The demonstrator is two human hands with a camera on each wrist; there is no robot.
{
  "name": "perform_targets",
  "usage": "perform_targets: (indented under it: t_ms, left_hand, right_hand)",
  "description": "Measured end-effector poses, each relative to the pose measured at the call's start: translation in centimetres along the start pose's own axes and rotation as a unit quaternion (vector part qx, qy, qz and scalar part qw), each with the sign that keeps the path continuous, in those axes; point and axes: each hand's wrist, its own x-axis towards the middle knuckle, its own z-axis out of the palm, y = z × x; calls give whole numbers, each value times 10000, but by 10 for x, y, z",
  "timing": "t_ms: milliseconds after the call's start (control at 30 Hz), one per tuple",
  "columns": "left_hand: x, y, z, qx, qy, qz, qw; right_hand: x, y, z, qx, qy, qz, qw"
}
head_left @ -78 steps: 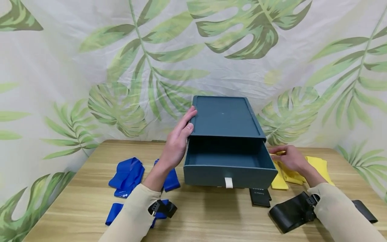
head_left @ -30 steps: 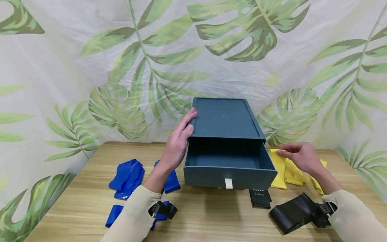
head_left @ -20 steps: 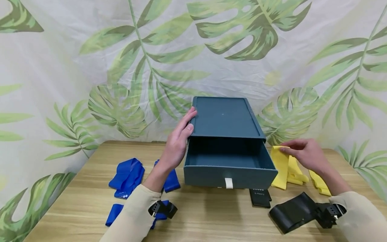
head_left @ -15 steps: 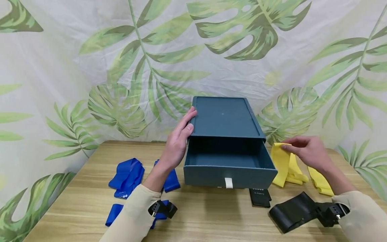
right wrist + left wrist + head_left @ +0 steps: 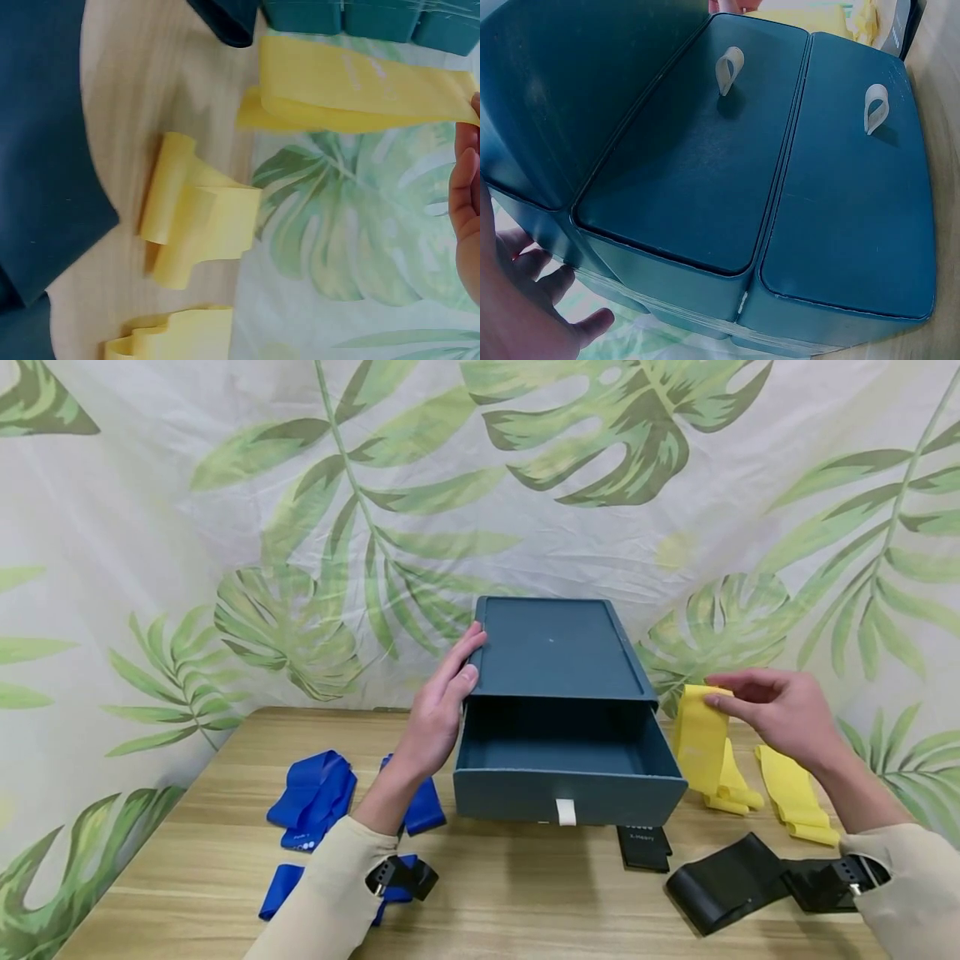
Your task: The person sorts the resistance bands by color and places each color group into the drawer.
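A dark teal drawer cabinet [image 5: 555, 647] stands on the table with its top drawer [image 5: 525, 797] pulled out; no contents show inside. Along the cabinet's left side lies my left hand [image 5: 431, 718], its fingers extended against the wall. To the right of the cabinet, my right hand [image 5: 783, 714] pinches the upper end of a folded yellow resistance band [image 5: 701, 743] between thumb and fingers. The band hangs down, and the right wrist view shows it as a doubled loop [image 5: 337, 79]. Two more yellow bands [image 5: 797, 797] lie on the table below that hand.
Blue bands [image 5: 311, 797] lie left of the cabinet, some partly behind my left forearm. Black bands [image 5: 723, 885] lie at the front right, one [image 5: 643, 852] close under the drawer's corner. Two lower drawers with white pull tabs [image 5: 730, 69] are closed. A leaf-patterned cloth [image 5: 420, 527] hangs behind.
My right hand has taken hold of one yellow band and lifted it up off the table, moving slightly right. The left hand stays on the cabinet.
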Motion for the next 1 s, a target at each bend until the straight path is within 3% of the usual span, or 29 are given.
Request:
perform_targets:
  t_ms: [233, 500, 1000]
  left_hand:
    - [1, 0, 1, -45, -32, 54, 10000]
    - [0, 0, 1, -8, -32, 84, 10000]
    - [1, 0, 1, 28, -13, -4, 10000]
  right_hand:
    - [4, -15, -4, 228, 474, -227, 9984]
    - [6, -33, -11, 467, 736, -367, 9955]
    - [10, -79, -26, 969, 1064, -1268, 9814]
